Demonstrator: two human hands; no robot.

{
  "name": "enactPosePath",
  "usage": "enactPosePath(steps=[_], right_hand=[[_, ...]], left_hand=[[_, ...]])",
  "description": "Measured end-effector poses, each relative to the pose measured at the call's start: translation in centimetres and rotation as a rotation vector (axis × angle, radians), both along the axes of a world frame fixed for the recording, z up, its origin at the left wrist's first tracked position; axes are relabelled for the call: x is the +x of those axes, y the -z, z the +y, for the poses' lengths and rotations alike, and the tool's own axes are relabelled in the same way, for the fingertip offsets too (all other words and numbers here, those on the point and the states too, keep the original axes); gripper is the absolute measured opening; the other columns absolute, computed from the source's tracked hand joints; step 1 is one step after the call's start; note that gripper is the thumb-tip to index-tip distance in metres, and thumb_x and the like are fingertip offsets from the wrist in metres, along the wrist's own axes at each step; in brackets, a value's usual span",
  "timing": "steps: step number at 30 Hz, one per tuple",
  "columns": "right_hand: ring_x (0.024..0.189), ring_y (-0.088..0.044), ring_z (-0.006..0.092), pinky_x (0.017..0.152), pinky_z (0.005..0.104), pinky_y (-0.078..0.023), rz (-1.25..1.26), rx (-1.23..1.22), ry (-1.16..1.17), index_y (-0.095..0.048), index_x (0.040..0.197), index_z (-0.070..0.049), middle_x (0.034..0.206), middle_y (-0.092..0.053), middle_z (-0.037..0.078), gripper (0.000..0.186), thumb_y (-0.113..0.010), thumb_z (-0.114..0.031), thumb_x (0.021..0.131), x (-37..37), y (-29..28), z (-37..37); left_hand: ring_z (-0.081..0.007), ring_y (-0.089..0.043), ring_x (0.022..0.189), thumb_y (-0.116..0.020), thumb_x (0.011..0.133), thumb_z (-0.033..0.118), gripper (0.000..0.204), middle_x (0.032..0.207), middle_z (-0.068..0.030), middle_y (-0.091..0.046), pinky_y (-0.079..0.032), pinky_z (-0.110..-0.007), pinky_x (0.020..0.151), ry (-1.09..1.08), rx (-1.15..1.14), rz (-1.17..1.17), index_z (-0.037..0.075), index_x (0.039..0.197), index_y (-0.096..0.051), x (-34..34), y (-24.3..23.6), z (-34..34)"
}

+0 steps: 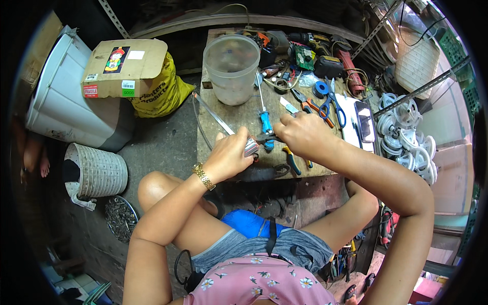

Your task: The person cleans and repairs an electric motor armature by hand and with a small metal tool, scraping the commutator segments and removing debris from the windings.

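Bowl (134, 207) of dark scraps (119, 219), cloudy bucket (232, 80), left hand (229, 156) tight around silvery piece (251, 148), right hand (305, 134) around dark tool (266, 138)

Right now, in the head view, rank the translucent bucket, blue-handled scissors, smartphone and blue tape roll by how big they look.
Largest to smallest:
1. Translucent bucket
2. Blue-handled scissors and smartphone: too close in apparent size to rank
3. Blue tape roll

Wooden bench (231, 115), worn top. On it: cloudy plastic bucket (230, 76), upright, far left; blue-handled screwdriver (265, 122) just right of it; blue tape roll (321, 89), blue-handled scissors (325, 111) and orange-handled pliers (307, 108) bunched toward the right; yellow-and-blue pliers (291, 161) at near edge; tool pile (305, 58), far right, contacts unclear.
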State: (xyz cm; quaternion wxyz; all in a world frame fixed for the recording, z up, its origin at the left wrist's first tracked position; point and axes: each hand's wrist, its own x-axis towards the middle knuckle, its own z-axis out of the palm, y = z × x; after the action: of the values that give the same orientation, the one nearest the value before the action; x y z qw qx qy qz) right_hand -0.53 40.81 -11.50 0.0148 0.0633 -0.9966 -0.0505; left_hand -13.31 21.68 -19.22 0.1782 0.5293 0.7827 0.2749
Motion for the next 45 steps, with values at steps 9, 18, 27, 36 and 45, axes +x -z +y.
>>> enactPosePath(steps=[9, 18, 27, 36, 45], right_hand=[[0.086, -0.069, 0.0397, 0.076, 0.0479, -0.055, -0.321, -0.334, 0.317, -0.069, 0.091, -0.004, 0.091, -0.070, 0.021, 0.015, -0.060, -0.006, 0.079, -0.4, -0.1, 0.5], [0.115, -0.054, 0.0327, 0.098, 0.0490, -0.043, 0.012, 0.068, -0.023, -0.066, 0.092, -0.002, 0.114, -0.059, 0.013, 0.017, -0.059, -0.013, 0.081, 0.9, -1.9, 0.8], [0.110, -0.052, 0.0284, 0.100, 0.0459, -0.040, 0.202, 0.324, -0.188, -0.071, 0.095, -0.005, 0.108, -0.055, 0.010, 0.025, -0.056, -0.023, 0.085, 1.1, -2.2, 0.2], [0.099, -0.050, 0.0232, 0.087, 0.0386, -0.040, 0.185, 0.313, -0.148, -0.071, 0.085, -0.011, 0.097, -0.053, 0.004, 0.018, -0.058, -0.023, 0.083, 1.3, -1.1, -0.5], [0.079, -0.055, 0.0215, 0.068, 0.0354, -0.043, 0.188, 0.279, -0.168, -0.067, 0.076, -0.011, 0.081, -0.054, 0.003, 0.011, -0.061, -0.020, 0.078, 1.7, -0.3, -0.7]], left_hand=[[-0.0349, -0.065, 0.088, -0.076, 0.073, 0.014, 0.043, 0.088, -0.0164, -0.067, -0.034, -0.044, 0.079, -0.017, 0.056, 0.174, 0.004, 0.100, -0.044, 1.2, -0.8, 0.3], [-0.0334, -0.069, 0.086, -0.076, 0.077, 0.011, 0.040, 0.090, -0.0159, -0.069, -0.052, -0.041, 0.074, -0.011, 0.106, -0.235, 0.003, 0.104, -0.048, 0.0, -0.1, 0.2], [-0.0406, -0.065, 0.089, -0.072, 0.078, 0.018, 0.038, 0.092, -0.0185, -0.068, -0.044, -0.047, 0.081, -0.002, 0.094, -0.207, 0.006, 0.107, -0.050, 0.3, -0.9, 0.6], [-0.0397, -0.065, 0.085, -0.077, 0.078, 0.023, 0.043, 0.088, -0.0176, -0.067, -0.046, -0.046, 0.077, 0.022, 0.090, -0.083, 0.003, 0.104, -0.049, 0.3, -0.9, 0.3], [-0.0400, -0.063, 0.088, -0.070, 0.077, 0.017, 0.037, 0.090, -0.0186, -0.067, -0.040, -0.046, 0.080, 0.042, 0.042, -0.093, 0.004, 0.105, -0.049, 0.9, -0.9, 0.1]])
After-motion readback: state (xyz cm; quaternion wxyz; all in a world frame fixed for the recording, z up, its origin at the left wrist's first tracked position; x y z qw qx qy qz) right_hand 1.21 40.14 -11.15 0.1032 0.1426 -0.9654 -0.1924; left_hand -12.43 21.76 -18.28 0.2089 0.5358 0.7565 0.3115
